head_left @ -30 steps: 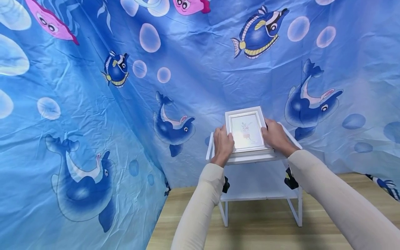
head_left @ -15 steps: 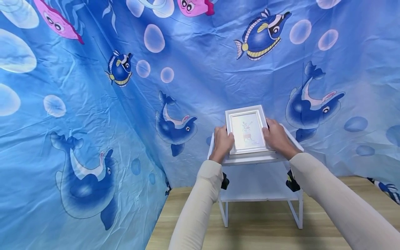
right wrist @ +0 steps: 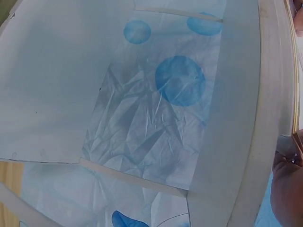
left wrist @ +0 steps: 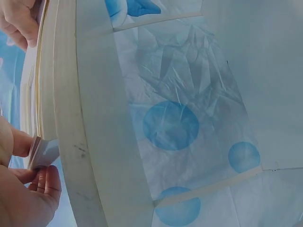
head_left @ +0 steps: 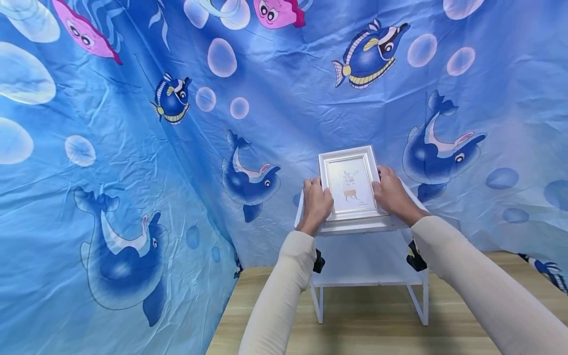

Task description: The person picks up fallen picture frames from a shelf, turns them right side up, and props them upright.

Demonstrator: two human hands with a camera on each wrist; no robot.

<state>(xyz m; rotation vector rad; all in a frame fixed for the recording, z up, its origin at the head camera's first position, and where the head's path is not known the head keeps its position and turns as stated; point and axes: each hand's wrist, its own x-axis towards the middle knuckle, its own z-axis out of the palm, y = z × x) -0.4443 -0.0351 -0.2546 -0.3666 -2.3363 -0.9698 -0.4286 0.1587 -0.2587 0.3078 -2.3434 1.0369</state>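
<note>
A white picture frame (head_left: pixel 348 185) with a thin gold inner line leans toward me over the small white table, its print showing a plant in a pot on legs. My left hand (head_left: pixel 316 203) grips its left side, thumb on the front and fingers behind. On the opposite side my right hand (head_left: pixel 394 195) holds it the same way. From the left wrist, the picture frame (left wrist: pixel 40 94) appears edge-on, with the left hand (left wrist: pixel 35 196) pinching its near corner. In the right wrist view the right hand (right wrist: pixel 289 194) is partly cut off at the border.
The white table (head_left: pixel 355 228) has a lower shelf (head_left: pixel 368 264) and thin metal legs on a wood-look floor (head_left: pixel 372 340). Black wrist devices (head_left: pixel 415 256) hang beneath the sleeves. A blue sea-print curtain (head_left: pixel 288 123) closes off the back and left.
The picture frame's far edge has risen a little, tilting it more toward me. Glare on the print has faded, so its drawing shows better. Both hands keep their hold; the head view shifted slightly.
</note>
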